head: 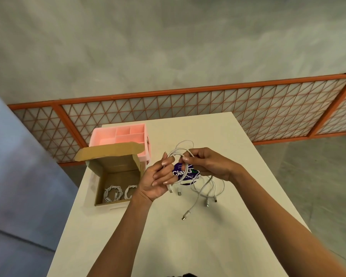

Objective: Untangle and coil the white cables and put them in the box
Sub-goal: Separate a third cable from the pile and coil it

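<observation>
On my feed the two forearms reach in from the near edge over a white table point(168, 246). A little farther in, a loose plug point(183, 217) lies on the tabletop, with more plug ends fanned out just beyond it to the right.

Farther up, both hands are raised above the middle of the table and work the tangled white cables point(185, 171). The left hand point(158, 178) has its palm turned toward me, fingers half curled round one strand, and a plug end pokes out below it. The right hand point(206, 164) pinches a strand between thumb and forefinger, the other fingers folded in. A loop rises on the far side of the hands, and the rest of the tangle hangs down to the table on the right. Under the strands lies a purple label point(177, 173) with white lettering.

Left of the hands stands the open cardboard box point(116, 163), flap up on its far side. Two coiled cables point(113, 191) lie side by side on its floor.

Just past the box sits a pink divided organiser point(128, 137). Beyond the table's far edge, an orange lattice panel point(208, 104) lies on a grey floor.
</observation>
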Available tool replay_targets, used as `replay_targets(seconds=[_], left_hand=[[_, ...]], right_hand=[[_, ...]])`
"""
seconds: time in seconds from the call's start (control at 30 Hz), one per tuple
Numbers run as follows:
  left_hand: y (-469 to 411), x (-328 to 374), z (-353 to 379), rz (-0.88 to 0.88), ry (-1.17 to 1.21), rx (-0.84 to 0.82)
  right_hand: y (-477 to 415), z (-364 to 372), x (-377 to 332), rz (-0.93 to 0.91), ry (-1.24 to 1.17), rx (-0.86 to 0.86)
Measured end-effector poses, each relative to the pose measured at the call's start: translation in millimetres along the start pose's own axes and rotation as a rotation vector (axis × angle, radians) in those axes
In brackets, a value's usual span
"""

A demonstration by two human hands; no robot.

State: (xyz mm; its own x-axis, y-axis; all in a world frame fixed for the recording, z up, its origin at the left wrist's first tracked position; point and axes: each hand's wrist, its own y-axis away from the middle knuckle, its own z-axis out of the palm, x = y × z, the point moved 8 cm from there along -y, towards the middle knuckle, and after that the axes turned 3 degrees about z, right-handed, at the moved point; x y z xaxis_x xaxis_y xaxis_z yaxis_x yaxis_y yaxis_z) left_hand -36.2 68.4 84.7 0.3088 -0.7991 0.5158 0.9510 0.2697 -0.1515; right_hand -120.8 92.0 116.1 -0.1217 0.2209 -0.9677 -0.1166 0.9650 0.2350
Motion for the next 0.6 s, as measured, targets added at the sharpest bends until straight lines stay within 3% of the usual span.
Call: replay_targets(seconds=[0.17, 0.3, 0.47, 0.6], left_hand=[[-7, 6, -21, -0.007, -0.181, 0.154], [-6, 8, -33, 0.011, -0.189, 0.258], [-6, 4, -26, -0.033, -0.165, 0.219], [-4, 13, -23, -0.071, -0.265, 0.227]], right_hand=[[-6, -7, 7, -0.026, -0.043, 0.020], [-8, -5, 16, 0.006, -0.175, -0.017], [-15, -4, 30, 0.045, -0.350, -0.040], [-16, -4, 26, 0.076, -0.313, -0.071]])
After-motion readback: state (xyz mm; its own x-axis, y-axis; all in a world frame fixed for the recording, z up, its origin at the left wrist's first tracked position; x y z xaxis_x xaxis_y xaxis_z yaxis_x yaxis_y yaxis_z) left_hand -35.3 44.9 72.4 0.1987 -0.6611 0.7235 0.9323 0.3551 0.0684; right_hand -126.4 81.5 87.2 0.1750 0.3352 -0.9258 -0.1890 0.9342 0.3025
